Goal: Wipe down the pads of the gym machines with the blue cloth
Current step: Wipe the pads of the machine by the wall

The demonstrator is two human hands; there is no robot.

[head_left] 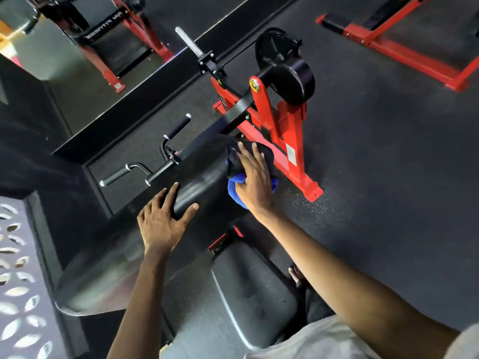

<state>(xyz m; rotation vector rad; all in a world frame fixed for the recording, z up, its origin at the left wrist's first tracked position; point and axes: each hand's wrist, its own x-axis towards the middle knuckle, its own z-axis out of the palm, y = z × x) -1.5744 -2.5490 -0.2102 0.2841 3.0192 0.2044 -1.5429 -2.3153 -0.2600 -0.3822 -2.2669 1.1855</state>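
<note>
Furthest left, the machine's two black handles (116, 174) jut out beside the long pad (202, 174). We judge them the first hazard, since a wide sweep of the arm could knock a wrist against them. Our left hand (164, 220) lies flat on the pad's near stretch, fingers spread and straight, gripping nothing. It only braces us, and on smooth upholstery it could slide if we lean harder. To its right, our right hand (255, 177) presses the blue cloth (234, 190) against the far end of the pad, fingers nearly straight over the bunched fabric rather than curled round it. The cloth is pinned, not gripped, and part of it hangs past the pad's edge, so a quick stroke could leave it behind or drop it onto the floor (375, 203). Bunched so, it likely touches little of the surface and may miss patches. The seat pad (254, 294) below, we judge, also needs wiping. Just beyond stand the red frame (287, 141) and the weight plate (285, 71); overshooting the pad's end would bring our knuckles against steel.
</note>
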